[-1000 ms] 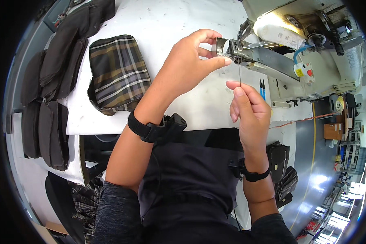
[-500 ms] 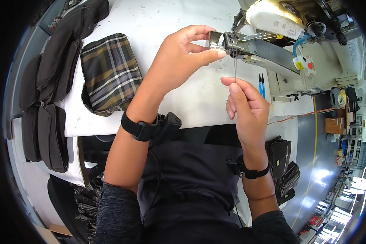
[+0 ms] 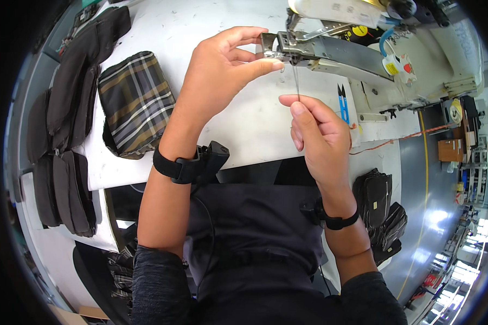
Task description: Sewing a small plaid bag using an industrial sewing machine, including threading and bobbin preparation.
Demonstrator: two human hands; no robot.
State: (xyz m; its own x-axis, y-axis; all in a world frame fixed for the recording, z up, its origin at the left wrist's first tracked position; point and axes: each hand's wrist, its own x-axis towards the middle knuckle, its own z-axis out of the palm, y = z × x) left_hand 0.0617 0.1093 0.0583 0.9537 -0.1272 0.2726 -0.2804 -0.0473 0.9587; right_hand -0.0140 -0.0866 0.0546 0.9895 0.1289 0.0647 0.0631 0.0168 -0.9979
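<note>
My left hand (image 3: 217, 70) grips the shiny metal end cover (image 3: 269, 45) of a sewing machine's narrow arm (image 3: 344, 52), thumb on the near side and fingers on the far side. From under the needle area of the sewing machine (image 3: 374, 70), a dark thread (image 3: 296, 81) runs down toward me. My right hand (image 3: 322, 127) pinches its lower end between thumb and forefinger, the other fingers curled in. The thread looks taut and may be more than one strand. Left of my left forearm lies a plaid fabric pouch (image 3: 135, 103), touched by neither hand.
Blue-handled thread snips (image 3: 343, 104) lie just beyond my right hand. Several dark padded fabric pieces (image 3: 70, 108) are piled along the table's left side. More dark bags (image 3: 375, 197) sit at lower right. An orange cord (image 3: 396, 142) trails off the white table (image 3: 228, 138) to the right.
The whole view has shifted slightly, placing the machine and both hands further left in the picture. Both hands keep their holds on the cover and thread.
</note>
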